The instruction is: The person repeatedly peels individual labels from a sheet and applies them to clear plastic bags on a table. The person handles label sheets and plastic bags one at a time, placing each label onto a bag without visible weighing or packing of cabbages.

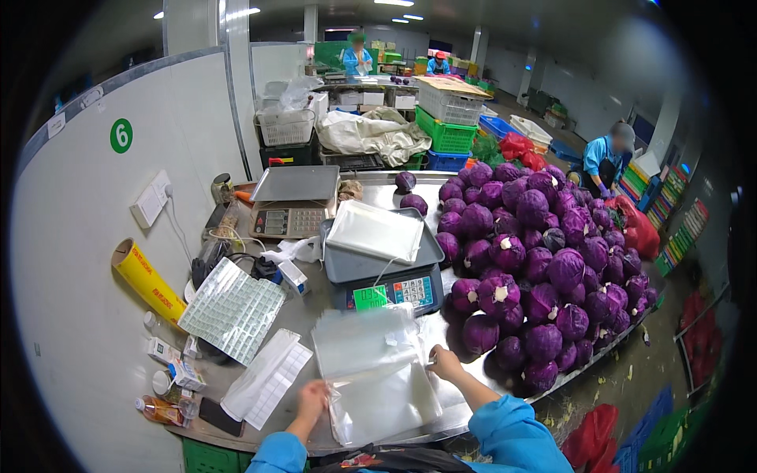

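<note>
A stack of clear plastic bags lies flat on the steel table in front of me. At its left edge my left hand is closed, its fingertips on the plastic. My right hand pinches the film at the right side of the bags. Just beyond is a digital scale with a lit green display. On its pan rests a white tray with what looks like more clear film. To the right rises a big heap of purple cabbages.
A second scale stands behind on the left. Label sheets, a yellow roll, a phone and a drink bottle lie along the wall. Crates are stacked beyond. A co-worker stands past the heap.
</note>
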The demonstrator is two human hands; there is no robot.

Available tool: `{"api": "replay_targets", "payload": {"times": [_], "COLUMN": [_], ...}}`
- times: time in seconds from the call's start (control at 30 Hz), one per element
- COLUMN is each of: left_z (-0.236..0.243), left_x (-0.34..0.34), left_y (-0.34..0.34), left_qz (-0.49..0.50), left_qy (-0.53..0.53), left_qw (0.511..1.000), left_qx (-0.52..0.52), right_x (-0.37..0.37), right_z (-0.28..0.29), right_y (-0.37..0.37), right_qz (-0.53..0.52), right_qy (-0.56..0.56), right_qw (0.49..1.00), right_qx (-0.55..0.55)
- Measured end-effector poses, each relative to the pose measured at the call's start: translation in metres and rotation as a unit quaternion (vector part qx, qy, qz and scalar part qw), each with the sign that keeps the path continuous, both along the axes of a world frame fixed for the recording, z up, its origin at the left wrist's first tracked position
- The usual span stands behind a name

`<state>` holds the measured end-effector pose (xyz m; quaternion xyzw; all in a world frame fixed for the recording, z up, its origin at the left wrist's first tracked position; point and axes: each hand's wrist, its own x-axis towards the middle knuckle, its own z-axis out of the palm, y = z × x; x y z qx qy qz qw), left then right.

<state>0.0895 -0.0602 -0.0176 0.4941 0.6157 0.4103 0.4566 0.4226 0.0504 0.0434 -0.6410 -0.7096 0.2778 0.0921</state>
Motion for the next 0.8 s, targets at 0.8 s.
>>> {"api": "replay_targets", "payload": {"times": [0.8], "left_z": [0.034], "left_x": [0.011], "left_y": [-0.019], "left_qz": [-0.253], "left_qy": [0.239], "left_qw": [0.937], "left_qx": [0.006], "right_x": [-0.065], "right_z": [0.005], "right_y": [-0.039], "right_qz": [0.173], "right_qy": [-0.167], "right_qw": [0.957], "right_qx": [-0.16]}}
